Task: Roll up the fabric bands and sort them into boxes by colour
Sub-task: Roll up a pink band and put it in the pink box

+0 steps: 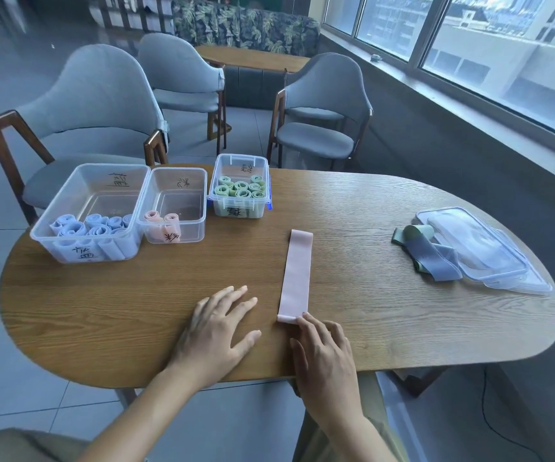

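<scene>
Here left hand (217,331) lies flat, spread; right hand (322,351) fingertips press pink band (296,275).

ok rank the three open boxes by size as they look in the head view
1. box with blue rolls, clearly largest
2. box with pink rolls
3. box with green rolls, though it sits slightly farther away, so 2 versus 3 is unsure

Pretty chill room: grey tiled floor (9,55), three grey padded chairs with dark wood frames (92,105) round an oval wooden table (386,321), a leaf-print sofa (246,25) at the back, big windows (502,51) along the right giving daylight.
</scene>
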`<state>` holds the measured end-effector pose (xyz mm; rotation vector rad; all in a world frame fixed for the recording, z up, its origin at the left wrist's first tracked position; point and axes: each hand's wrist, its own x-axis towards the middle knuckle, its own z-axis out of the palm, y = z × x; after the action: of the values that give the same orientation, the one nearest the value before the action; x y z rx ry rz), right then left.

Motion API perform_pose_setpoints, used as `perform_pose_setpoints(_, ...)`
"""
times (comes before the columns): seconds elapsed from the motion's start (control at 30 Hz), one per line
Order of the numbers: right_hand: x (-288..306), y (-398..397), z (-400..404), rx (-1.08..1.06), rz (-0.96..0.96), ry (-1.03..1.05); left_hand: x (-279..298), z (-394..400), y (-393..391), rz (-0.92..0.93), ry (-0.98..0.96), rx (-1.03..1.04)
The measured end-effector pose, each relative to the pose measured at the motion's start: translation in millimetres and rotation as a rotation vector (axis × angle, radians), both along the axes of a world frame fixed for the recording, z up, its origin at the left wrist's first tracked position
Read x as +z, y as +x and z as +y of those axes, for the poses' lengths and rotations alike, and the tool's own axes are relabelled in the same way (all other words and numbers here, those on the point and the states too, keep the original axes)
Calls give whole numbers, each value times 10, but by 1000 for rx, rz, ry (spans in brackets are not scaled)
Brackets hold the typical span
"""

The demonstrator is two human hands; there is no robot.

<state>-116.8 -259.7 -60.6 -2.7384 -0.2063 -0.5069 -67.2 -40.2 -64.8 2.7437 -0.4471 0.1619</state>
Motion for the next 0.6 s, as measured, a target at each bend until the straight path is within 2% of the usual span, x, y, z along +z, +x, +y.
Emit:
perform_pose_setpoints(0.37, 35, 172, -19, 1, 27, -13, -14, -8, 5, -17, -12, 6)
perform_pose_setpoints(0.6, 35, 227, -52, 24, 65, 49, -24, -19, -8, -47, -39, 15)
